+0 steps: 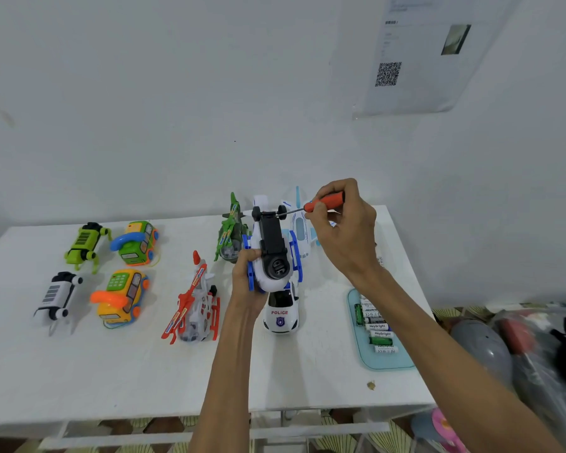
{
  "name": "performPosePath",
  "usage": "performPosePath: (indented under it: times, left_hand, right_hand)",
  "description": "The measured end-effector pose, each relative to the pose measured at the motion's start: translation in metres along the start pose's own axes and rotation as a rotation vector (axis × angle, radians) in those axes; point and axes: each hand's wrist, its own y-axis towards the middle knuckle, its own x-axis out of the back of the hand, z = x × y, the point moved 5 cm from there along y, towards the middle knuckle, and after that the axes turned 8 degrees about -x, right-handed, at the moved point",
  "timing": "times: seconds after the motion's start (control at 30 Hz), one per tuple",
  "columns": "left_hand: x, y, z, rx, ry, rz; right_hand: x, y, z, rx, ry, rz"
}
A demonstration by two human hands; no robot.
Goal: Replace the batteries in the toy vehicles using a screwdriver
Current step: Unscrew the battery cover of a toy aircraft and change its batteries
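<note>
Centre frame: the right hand (pixel 340 230) is pinching a red screwdriver (pixel 327 201), fingers curled round its handle, tip meeting the black underside of a toy helicopter (pixel 272 253). The left hand (pixel 247 277) is gripping that toy, upturned. Keeping the tip square and the toy braced should prevent slipping.

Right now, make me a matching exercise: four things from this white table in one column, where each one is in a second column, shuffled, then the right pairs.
1. orange-handled screwdriver
2. white and blue toy helicopter
3. white toy police car
4. pale blue plastic tray

A. carries the batteries
B. gripped by the right hand
C. on its wheels on the white table
D. held underside up by the left hand

Pairs: 1-B, 2-D, 3-C, 4-A.
</note>
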Motion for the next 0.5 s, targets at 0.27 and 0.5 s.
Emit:
performPosePath:
  times: [0.27,0.5]
  left_hand:
    - [0.008,0.004,-0.004,-0.05,0.242,0.026]
    - [0.016,0.011,-0.009,-0.068,0.161,-0.028]
  right_hand:
    - [0.004,0.002,0.015,0.242,-0.331,0.069]
    - [0.002,-0.006,-0.012,-0.023,-0.454,0.201]
